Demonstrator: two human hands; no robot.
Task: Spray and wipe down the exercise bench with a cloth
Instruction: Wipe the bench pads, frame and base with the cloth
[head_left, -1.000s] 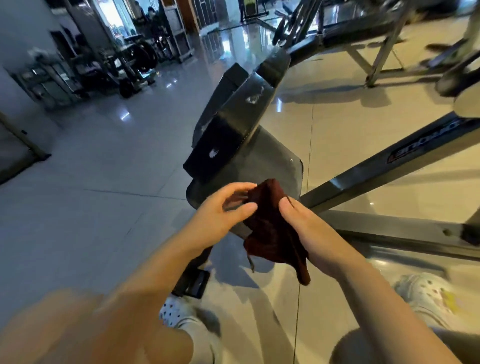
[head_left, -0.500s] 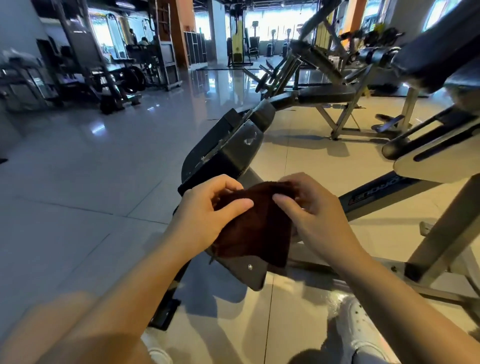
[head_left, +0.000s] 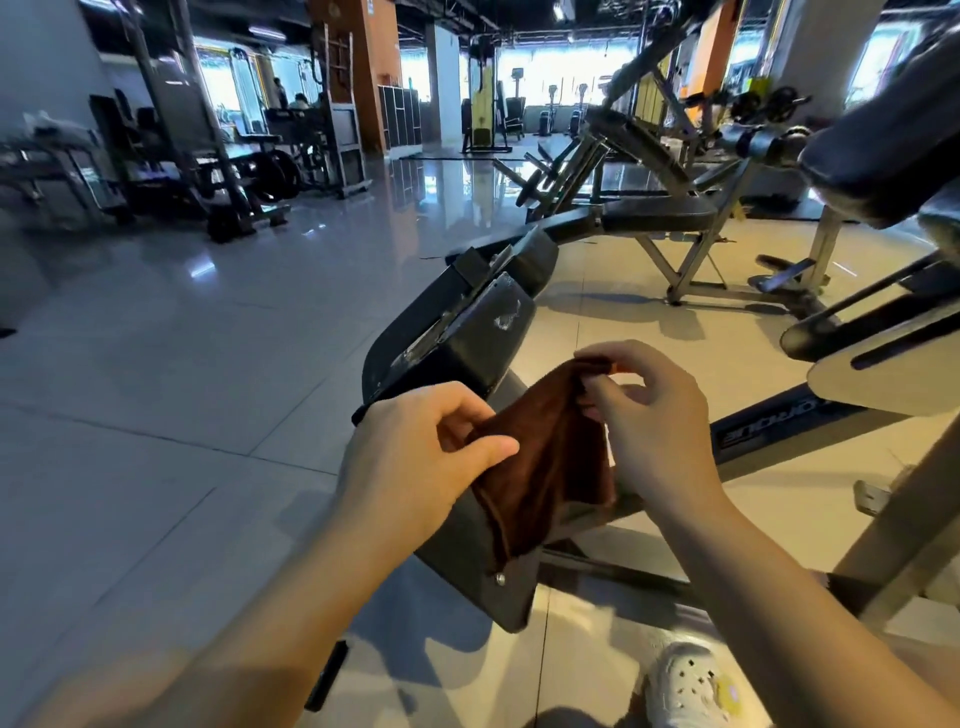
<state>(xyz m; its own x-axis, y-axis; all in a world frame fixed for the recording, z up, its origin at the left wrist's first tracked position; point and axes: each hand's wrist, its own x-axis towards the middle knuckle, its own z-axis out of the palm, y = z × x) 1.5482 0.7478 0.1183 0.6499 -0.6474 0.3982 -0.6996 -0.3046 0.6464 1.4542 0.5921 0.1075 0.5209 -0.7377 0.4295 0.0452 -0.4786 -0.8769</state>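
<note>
A dark brown cloth (head_left: 540, 467) is stretched between both hands just above the near end of a black padded bench (head_left: 462, 332). My left hand (head_left: 415, 457) grips the cloth's lower left edge, thumb over the top. My right hand (head_left: 654, 410) pinches its upper right corner with curled fingers. The cloth's bottom hangs over the bench's lower pad (head_left: 483, 582). The bench runs away from me toward the upper right, with worn patches on its upholstery. No spray bottle is in view.
A grey steel frame beam (head_left: 789, 426) with lettering runs to the right, beside a tan post (head_left: 904, 525). Another bench (head_left: 660, 213) and weight machines (head_left: 218, 156) stand farther back on the glossy tiled floor (head_left: 171, 374). My white shoe (head_left: 685, 686) is at the bottom right.
The view has lifted, showing more of the gym. My hands have pulled the cloth wider apart, the right hand rising to pinch its top corner.
</note>
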